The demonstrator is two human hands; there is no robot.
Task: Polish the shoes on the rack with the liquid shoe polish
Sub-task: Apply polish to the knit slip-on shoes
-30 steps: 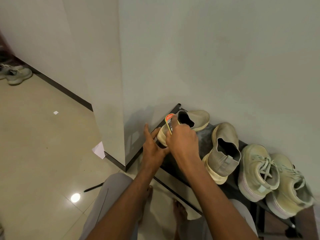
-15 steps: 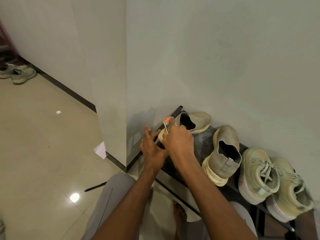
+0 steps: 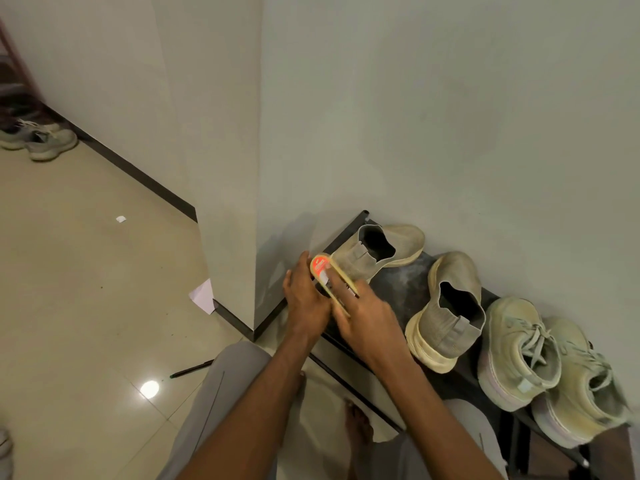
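A black metal rack (image 3: pixel 410 282) stands against the wall with several beige shoes on it. The leftmost slip-on shoe (image 3: pixel 388 245) lies with its heel toward me. My left hand (image 3: pixel 304 301) grips that heel and its yellowish sole edge. My right hand (image 3: pixel 369 318), blurred by motion, holds the liquid shoe polish bottle (image 3: pixel 320 266) with its orange label against the heel. A second slip-on (image 3: pixel 450 306) stands just right of my right wrist. Two lace-up sneakers (image 3: pixel 519 351) sit at the rack's right end.
A wall pillar corner (image 3: pixel 228 237) stands close on the left of the rack. On the tiled floor lie a black pen (image 3: pixel 192 368), a folded paper (image 3: pixel 202 296) and a far pair of sneakers (image 3: pixel 38 140). My knees and a bare foot (image 3: pixel 358 424) are below.
My right hand has drawn back toward me along the heel, and the polish bottle has come down and left with it. My left hand has stayed on the heel.
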